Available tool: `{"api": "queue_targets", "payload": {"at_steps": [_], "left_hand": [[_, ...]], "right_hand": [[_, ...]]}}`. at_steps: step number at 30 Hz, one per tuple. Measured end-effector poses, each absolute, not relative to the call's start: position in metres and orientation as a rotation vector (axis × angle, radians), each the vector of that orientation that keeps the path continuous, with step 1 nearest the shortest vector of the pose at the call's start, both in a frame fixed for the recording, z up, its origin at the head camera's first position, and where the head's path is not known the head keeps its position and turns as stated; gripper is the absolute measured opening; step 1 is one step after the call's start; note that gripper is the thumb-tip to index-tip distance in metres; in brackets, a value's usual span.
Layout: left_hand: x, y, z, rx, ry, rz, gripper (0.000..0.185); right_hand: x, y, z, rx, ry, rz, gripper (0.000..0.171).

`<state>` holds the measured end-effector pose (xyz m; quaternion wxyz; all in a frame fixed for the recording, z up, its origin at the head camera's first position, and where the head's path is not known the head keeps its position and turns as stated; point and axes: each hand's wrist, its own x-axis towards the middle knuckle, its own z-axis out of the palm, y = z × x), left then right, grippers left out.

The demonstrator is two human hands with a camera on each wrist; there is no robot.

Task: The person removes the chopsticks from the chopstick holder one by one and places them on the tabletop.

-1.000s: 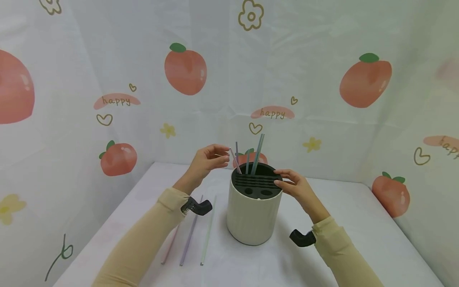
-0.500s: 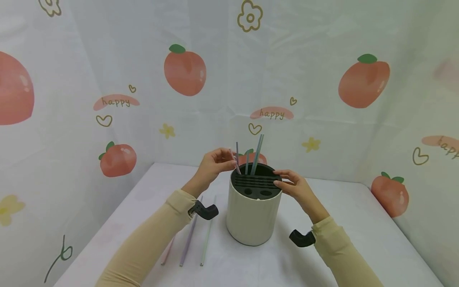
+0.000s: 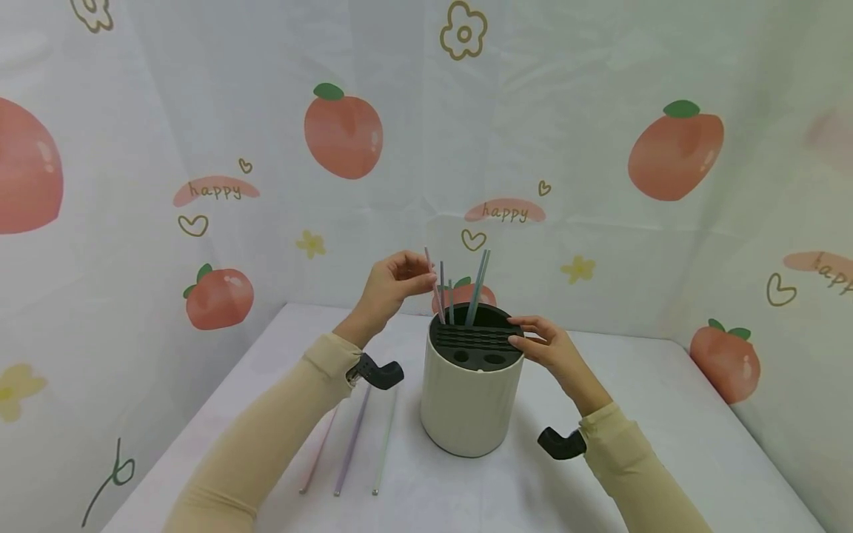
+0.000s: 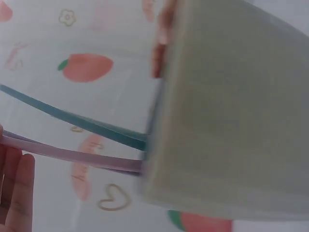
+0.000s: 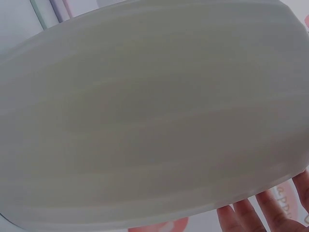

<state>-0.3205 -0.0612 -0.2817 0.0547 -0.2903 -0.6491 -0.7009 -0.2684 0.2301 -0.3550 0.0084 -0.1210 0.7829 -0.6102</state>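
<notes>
A round cream utensil holder (image 3: 469,407) stands upright on the table. Its black top has a large rear opening, slots and two front holes. My left hand (image 3: 393,289) pinches a slim pink straw (image 3: 432,272), whose lower end is inside the rear opening. A purple straw (image 3: 442,275) and a few teal straws (image 3: 477,290) also stick up there. My right hand (image 3: 543,340) rests extended fingers and thumb on the holder's right rim. In the left wrist view, left-hand fingers (image 4: 21,193) are by the pink straw; in the right wrist view, right-hand fingers (image 5: 248,215) meet the holder's edge.
Three straws lie on the white table (image 3: 666,444) left of the holder: pink (image 3: 318,453), purple (image 3: 353,443) and green (image 3: 385,444). My left forearm passes over the table beside them. A white curtain (image 3: 566,89) printed with peaches hangs behind.
My left hand has closed on the pink straw and then risen, drawing it higher out of the holder. The short teal straw has shifted left. My right hand stays on the rim.
</notes>
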Motion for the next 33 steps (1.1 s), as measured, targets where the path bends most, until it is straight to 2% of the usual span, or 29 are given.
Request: {"api": "queue_targets", "payload": {"at_steps": [5,9,14,19,25,33], "left_hand": [[-0.321,-0.070,-0.231,-0.927,-1.739,-2.143,0.025],[-0.322,-0.087,-0.192,-0.897,-1.536,-2.156,0.023],[-0.327,-0.118,-0.177,-0.738,-1.480,-2.201,0.018],[-0.339,-0.152,-0.218,-0.587,-1.729,-2.180,0.020],[-0.351,-0.187,-0.302,-0.439,-2.294,-1.970,0.043],[-0.347,-0.212,-0.396,-0.260,-2.631,-1.876,0.042]], "right_hand": [[-0.268,0.230,-0.354,-0.382,2.447,-1.911,0.049],[-0.267,0.231,-0.354,-0.382,2.448,-1.907,0.049],[-0.267,0.231,-0.355,-0.378,2.452,-1.906,0.049],[-0.267,0.230,-0.355,-0.384,2.456,-1.908,0.049],[-0.266,0.230,-0.355,-0.407,2.465,-1.898,0.048],[-0.266,0.229,-0.354,-0.397,2.462,-1.903,0.049]]}}
